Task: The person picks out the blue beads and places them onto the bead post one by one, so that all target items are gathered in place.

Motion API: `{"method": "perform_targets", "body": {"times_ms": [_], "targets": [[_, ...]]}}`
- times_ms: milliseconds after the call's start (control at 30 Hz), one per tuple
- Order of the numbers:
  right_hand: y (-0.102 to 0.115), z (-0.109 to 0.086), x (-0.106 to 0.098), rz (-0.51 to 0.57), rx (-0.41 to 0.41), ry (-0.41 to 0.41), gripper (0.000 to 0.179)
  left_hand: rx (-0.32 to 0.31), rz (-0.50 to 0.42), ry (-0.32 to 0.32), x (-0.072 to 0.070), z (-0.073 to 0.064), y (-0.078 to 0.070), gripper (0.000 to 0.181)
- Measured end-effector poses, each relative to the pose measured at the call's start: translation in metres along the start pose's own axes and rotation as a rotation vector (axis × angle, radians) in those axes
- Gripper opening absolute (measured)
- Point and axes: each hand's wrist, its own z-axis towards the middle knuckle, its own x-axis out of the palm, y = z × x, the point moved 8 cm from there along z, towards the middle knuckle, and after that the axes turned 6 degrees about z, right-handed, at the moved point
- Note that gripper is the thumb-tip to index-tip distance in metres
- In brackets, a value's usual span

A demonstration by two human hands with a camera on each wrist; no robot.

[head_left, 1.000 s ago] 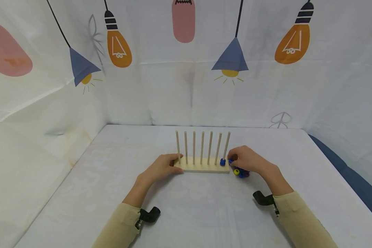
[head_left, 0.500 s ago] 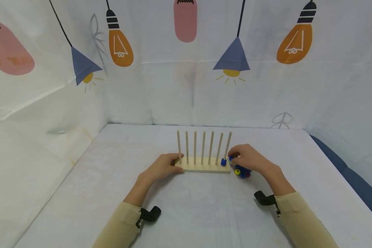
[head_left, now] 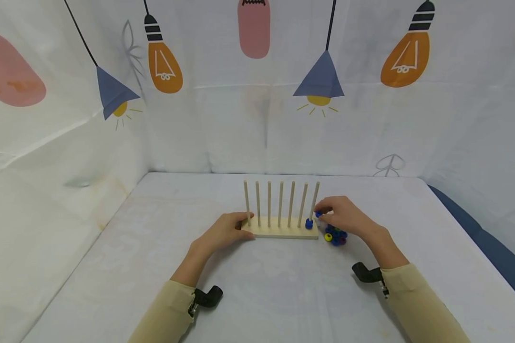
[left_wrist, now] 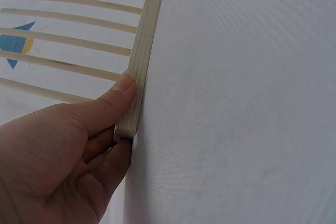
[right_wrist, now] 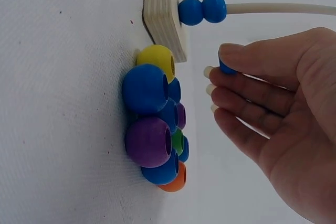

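My left hand (head_left: pixel 228 228) grips the left end of a pale wooden peg board (head_left: pixel 279 231), thumb on its front edge in the left wrist view. Upright wooden rods stand in a row along the board. Two blue beads (right_wrist: pixel 202 10) sit stacked at the foot of the rightmost rod. My right hand (head_left: pixel 345 216) pinches another blue bead (right_wrist: pixel 227 66) between thumb and fingertips, just right of that rod; the fingers hide most of it. Below this hand lies a cluster of loose beads: blue, a purple bead (right_wrist: pixel 148 142), a yellow bead (right_wrist: pixel 156 61), green and orange.
The board stands on a white-covered table (head_left: pixel 257 286). Behind it hangs a white cloth backdrop (head_left: pixel 236 128) printed with lamps and bulbs. Black wrist mounts (head_left: pixel 208 296) stick out from both sleeves. Dark blue material (head_left: pixel 476 228) shows past the table's right edge.
My right hand has lifted slightly with the blue bead, up from the loose cluster toward the rightmost rod. More of the loose beads show now. My left hand stays on the board.
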Motion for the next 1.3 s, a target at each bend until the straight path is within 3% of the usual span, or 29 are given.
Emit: {"method": "perform_targets", "body": {"times_ms": [633, 1000, 1300], "targets": [[0.017, -0.003, -0.017, 0.065, -0.106, -0.190, 0.023, -0.010, -0.012, -0.006, -0.001, -0.002, 0.000, 0.063], [0.020, -0.005, -0.023, 0.043, -0.134, -0.245, 0.024, -0.010, -0.021, -0.001, 0.001, 0.000, 0.002, 0.064], [0.023, -0.006, -0.030, 0.079, -0.105, -0.261, 0.025, -0.015, -0.004, -0.001, -0.001, 0.000, 0.001, 0.063]]}}
